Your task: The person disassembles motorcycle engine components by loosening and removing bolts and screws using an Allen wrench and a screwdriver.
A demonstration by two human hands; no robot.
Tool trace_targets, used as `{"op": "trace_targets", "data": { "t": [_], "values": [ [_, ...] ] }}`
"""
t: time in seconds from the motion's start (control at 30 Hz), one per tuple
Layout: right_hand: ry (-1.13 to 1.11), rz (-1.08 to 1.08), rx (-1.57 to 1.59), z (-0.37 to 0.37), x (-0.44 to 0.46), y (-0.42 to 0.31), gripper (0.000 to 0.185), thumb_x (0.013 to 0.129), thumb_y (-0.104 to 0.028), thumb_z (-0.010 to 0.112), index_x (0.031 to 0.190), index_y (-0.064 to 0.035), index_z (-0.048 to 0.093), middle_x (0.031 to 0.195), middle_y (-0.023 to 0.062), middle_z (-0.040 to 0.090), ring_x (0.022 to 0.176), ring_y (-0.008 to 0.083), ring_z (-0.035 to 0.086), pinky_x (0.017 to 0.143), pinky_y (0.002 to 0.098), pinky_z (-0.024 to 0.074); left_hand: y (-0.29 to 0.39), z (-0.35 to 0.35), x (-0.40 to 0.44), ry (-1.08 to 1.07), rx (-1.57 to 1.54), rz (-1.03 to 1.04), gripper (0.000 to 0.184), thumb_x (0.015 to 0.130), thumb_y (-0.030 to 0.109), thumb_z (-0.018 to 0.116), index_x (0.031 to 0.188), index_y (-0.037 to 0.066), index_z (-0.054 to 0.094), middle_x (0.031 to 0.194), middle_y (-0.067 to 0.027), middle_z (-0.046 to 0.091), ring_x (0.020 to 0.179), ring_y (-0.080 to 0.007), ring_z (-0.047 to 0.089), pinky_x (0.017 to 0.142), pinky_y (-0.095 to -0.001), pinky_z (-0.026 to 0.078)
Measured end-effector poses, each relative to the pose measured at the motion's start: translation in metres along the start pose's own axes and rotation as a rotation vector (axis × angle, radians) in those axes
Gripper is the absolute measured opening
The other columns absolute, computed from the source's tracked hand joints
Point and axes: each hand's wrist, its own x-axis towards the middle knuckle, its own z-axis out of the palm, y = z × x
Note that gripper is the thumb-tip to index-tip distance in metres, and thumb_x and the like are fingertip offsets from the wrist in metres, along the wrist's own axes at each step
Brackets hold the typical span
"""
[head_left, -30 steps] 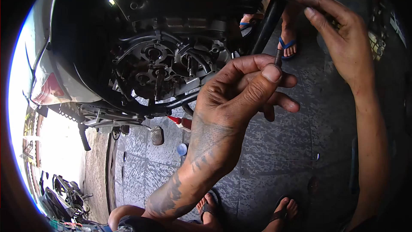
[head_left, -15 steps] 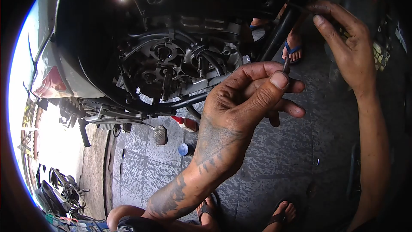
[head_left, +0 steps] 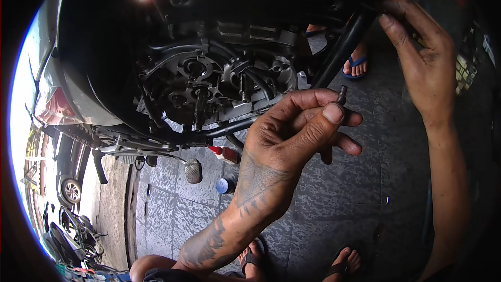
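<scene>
Between the thumb and index finger of my left hand (head_left: 297, 130) is a small threaded bolt (head_left: 342, 95), its threaded end pointing up. The other fingers are loosely curled. My right hand (head_left: 425, 55) is raised at the upper right beside a black frame tube (head_left: 344, 49), thumb and index finger pinched together. Whatever it holds is lost against the dark background. Left of both hands is an opened motorcycle engine (head_left: 201, 81) with exposed shafts, round openings and hoses.
Below the engine are a foot pedal (head_left: 193, 171), a red-capped bottle (head_left: 227, 154) and a round blue-topped object (head_left: 223, 185) on the tiled floor (head_left: 334, 198). Another person's foot in a blue sandal (head_left: 356, 65) stands behind the tube. A parked car (head_left: 71, 172) shows outside.
My left hand with the bolt has come down slightly in view. My right hand has shifted a little to the right, closer to the tube. The thin dark piece seen at its fingertips no longer stands out.
</scene>
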Motion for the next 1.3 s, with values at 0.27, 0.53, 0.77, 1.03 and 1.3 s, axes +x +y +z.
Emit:
{"op": "trace_targets", "data": {
  "t": [0.27, 0.53, 0.77, 1.03, 1.3],
  "values": [
    [-0.068, -0.070, 0.102, -0.005, 0.008, 0.029, 0.022, 0.090, -0.013, 0.059, 0.108, -0.0013, 0.063, 0.100, 0.0058, 0.064, 0.098, 0.0145, 0.059, 0.087, 0.0272, 0.0446, -0.005, -0.010, 0.004, 0.036, 0.010, -0.028, 0.029, 0.091, 0.022, 0.058, 0.111, 0.001, 0.055, 0.092, -0.0173, 0.065, 0.070, -0.0245, 0.068, 0.054, -0.0249, 0.047],
    [-0.034, -0.039, 0.146, -0.004, 0.004, 0.031, 0.022, 0.090, -0.010, 0.058, 0.110, -0.0015, 0.062, 0.102, 0.0061, 0.064, 0.100, 0.0141, 0.059, 0.089, 0.0265, 0.0446, 0.013, -0.002, -0.001, 0.013, 0.030, 0.030, 0.036, 0.096, 0.026, 0.047, 0.118, -0.001, 0.050, 0.102, -0.0173, 0.065, 0.082, -0.0257, 0.068, 0.056, -0.0263, 0.050],
    [0.018, -0.038, 0.137, 0.004, -0.003, 0.018, 0.019, 0.090, -0.008, 0.058, 0.107, -0.0006, 0.063, 0.100, 0.0040, 0.064, 0.097, 0.0114, 0.058, 0.086, 0.0241, 0.0439, 0.027, 0.011, 0.007, -0.078, 0.069, 0.067, 0.048, 0.099, 0.037, 0.037, 0.124, -0.002, 0.042, 0.105, -0.0124, 0.065, 0.094, -0.0221, 0.066, 0.060, -0.0267, 0.051],
    [-0.027, -0.006, 0.204, 0.002, -0.003, 0.018, 0.018, 0.090, -0.008, 0.058, 0.106, -0.0019, 0.064, 0.099, 0.0037, 0.065, 0.097, 0.0120, 0.058, 0.086, 0.0249, 0.0438, 0.019, 0.023, 0.025, -0.081, -0.190, 0.234, 0.036, 0.090, 0.030, 0.061, 0.102, -0.003, 0.057, 0.091, -0.0140, 0.067, 0.082, -0.0203, 0.068, 0.061, -0.0267, 0.051],
    [-0.015, -0.020, 0.146, 0.003, 0.000, 0.010, 0.016, 0.089, -0.006, 0.057, 0.102, -0.0011, 0.063, 0.095, 0.0048, 0.065, 0.094, 0.0121, 0.059, 0.083, 0.0250, 0.0442, 0.021, 0.035, 0.027, 0.060, -0.244, 0.250, 0.032, 0.090, 0.029, 0.060, 0.100, -0.001, 0.056, 0.093, -0.0134, 0.067, 0.082, -0.0194, 0.068, 0.061, -0.0266, 0.053]
  ]
}}
